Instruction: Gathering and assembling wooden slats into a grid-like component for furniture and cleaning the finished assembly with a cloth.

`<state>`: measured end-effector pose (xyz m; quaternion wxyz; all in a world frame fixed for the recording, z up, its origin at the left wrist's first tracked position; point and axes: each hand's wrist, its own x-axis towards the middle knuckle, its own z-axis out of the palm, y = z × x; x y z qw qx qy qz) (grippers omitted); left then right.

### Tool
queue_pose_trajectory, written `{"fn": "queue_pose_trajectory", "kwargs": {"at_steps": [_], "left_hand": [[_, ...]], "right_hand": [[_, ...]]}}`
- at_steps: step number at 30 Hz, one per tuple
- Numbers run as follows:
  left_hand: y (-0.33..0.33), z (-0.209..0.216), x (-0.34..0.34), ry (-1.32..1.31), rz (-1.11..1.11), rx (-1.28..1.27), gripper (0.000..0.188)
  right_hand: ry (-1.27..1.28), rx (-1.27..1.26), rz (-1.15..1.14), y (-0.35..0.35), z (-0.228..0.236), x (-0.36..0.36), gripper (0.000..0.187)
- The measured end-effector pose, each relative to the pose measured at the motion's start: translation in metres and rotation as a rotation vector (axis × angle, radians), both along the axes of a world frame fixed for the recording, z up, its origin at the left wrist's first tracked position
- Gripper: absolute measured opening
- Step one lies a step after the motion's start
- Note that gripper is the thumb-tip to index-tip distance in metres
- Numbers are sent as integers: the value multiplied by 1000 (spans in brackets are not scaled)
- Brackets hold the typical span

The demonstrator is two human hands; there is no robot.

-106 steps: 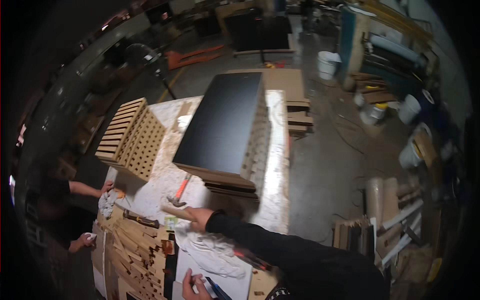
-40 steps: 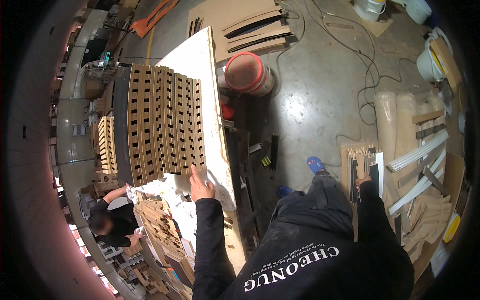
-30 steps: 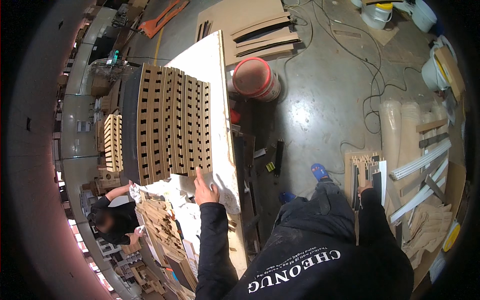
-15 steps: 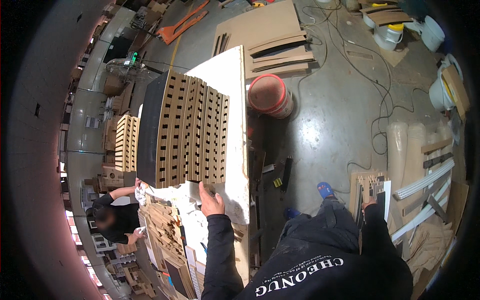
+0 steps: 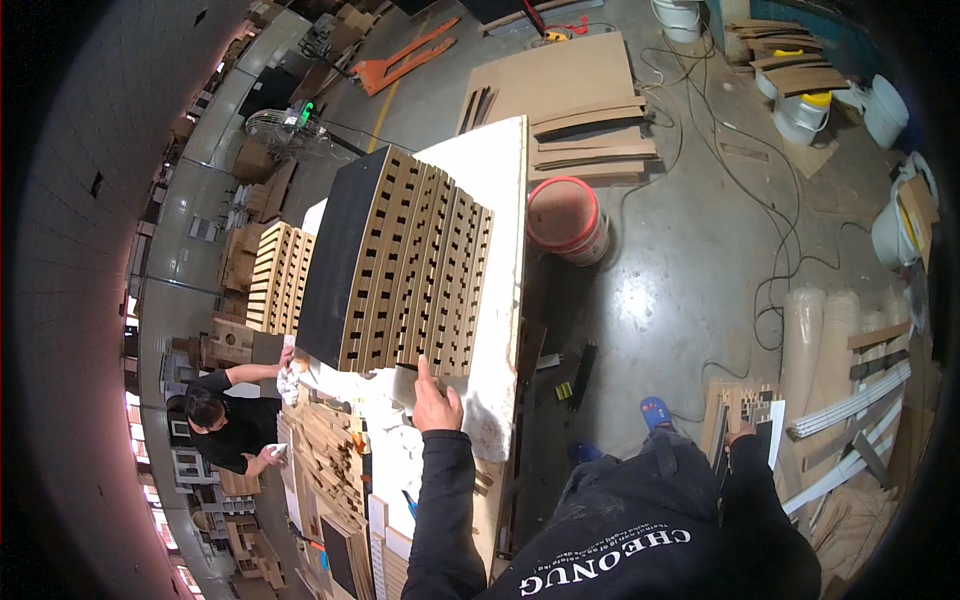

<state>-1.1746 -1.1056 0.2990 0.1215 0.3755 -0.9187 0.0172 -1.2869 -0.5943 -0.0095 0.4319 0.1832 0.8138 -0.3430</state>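
Observation:
On the white worktable [image 5: 507,180] stands a tall stack of slotted wooden boards [image 5: 425,270] with a dark panel on its left side. My left hand [image 5: 437,404] is at the near end of this stack, index finger stretched toward its lower edge and palm holding nothing. Low at my right side, my right hand [image 5: 738,434] is closed at the edge of a notched board [image 5: 735,408], among upright notched boards and a white strip. The fingertips of that hand are partly hidden.
Loose wood pieces [image 5: 325,445] cover the table's left part, where a co-worker [image 5: 230,415] holds white cloths. A red-rimmed bucket [image 5: 563,215] stands beyond the table edge. Cables [image 5: 775,230] cross the floor; white strips [image 5: 850,400] lie at right.
The whole view has shifted, so the stack and table appear farther right and lower. My left hand stays by the stack's near end, and my right hand remains at the notched boards.

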Motion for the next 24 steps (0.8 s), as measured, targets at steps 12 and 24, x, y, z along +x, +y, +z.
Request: {"fn": "queue_pose_trajectory", "kwargs": {"at_steps": [12,24], "left_hand": [[-9,13,3,135,10,-75,78],[-4,24,5,235,42,-59,78]], "right_hand": [[-73,34,83,-3,5,-8,38],[-3,77,124,6,-30,-9,48]]}}
